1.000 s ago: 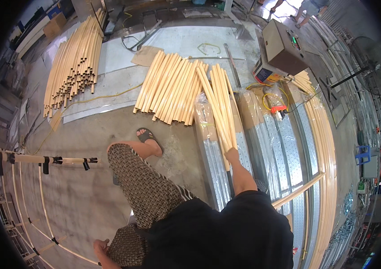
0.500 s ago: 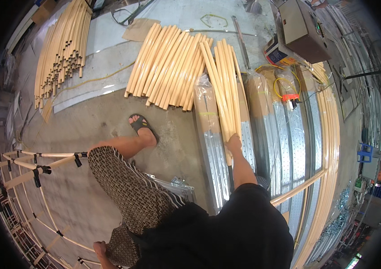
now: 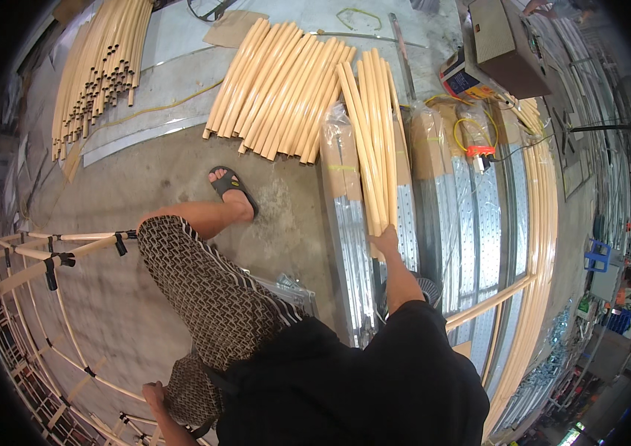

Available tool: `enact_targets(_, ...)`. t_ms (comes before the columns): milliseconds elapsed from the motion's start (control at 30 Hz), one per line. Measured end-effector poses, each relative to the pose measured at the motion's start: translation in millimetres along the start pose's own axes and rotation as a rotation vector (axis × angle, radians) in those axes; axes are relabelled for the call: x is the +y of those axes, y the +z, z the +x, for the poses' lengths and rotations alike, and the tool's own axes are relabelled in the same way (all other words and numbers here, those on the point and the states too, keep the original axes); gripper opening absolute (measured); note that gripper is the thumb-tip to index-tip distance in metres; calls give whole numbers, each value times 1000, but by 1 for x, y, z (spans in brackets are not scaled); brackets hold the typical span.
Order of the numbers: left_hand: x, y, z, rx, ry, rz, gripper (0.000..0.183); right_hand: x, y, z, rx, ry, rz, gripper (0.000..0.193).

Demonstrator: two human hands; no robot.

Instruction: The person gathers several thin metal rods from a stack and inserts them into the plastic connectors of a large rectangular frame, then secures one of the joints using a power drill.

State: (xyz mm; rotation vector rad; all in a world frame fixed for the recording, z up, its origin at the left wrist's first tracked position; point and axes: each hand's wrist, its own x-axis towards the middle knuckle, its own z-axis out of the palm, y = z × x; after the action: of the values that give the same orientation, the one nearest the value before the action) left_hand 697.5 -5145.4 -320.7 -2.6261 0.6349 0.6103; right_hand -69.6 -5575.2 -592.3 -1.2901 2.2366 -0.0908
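Observation:
My right hand (image 3: 384,242) is closed round the near ends of a few cream-coloured tubes (image 3: 373,149). Those tubes lie lengthwise over long plastic-wrapped packs of perforated metal strips (image 3: 406,212), and their far ends fan apart slightly. How many of them the fingers grip cannot be made out. Low on the left, my left hand (image 3: 154,394) hangs by my patterned trouser leg with its fingers curled. Whether anything is inside that hand is hidden. A thin pipe of a frame runs close to it.
A wide row of cream tubes (image 3: 274,89) lies ahead; another stack (image 3: 103,74) is far left. A jointed tube frame (image 3: 51,264) stands at left. A brown box-shaped unit (image 3: 505,48) and an orange power socket (image 3: 481,151) are far right. Long tubes (image 3: 542,223) border the packs.
The view has shifted, so the floor and stacks appear higher. My right hand has moved closer to the near ends of the tubes. My left hand has shifted slightly forward and left.

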Motion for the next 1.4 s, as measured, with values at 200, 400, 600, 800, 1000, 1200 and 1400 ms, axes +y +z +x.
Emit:
enact_targets(200,1,5,-3,5,-60,28,31,-9,21,-12,118,147,-28,75)
enact_targets(400,-9,14,-20,4,-113,-89,29,-4,0,-3,-72,189,16,71)
enact_targets(600,0,6,-25,76,-136,-108,30,9,3,2,-132,150,-8,70)
enact_targets(800,-5,6,-29,54,-153,-98,32,-30,-10,-26,8,182,-52,69)
enact_targets(1000,4,5,-63,160,-191,-35,26,-33,-39,-29,-107,51,221,55)
enact_targets(1200,60,-48,-94,81,-296,12,29,-97,-126,-68,-514,87,681,40)
enact_targets(1400,52,-47,-77,51,-174,158,34,-164,-219,-149,-743,229,816,45)
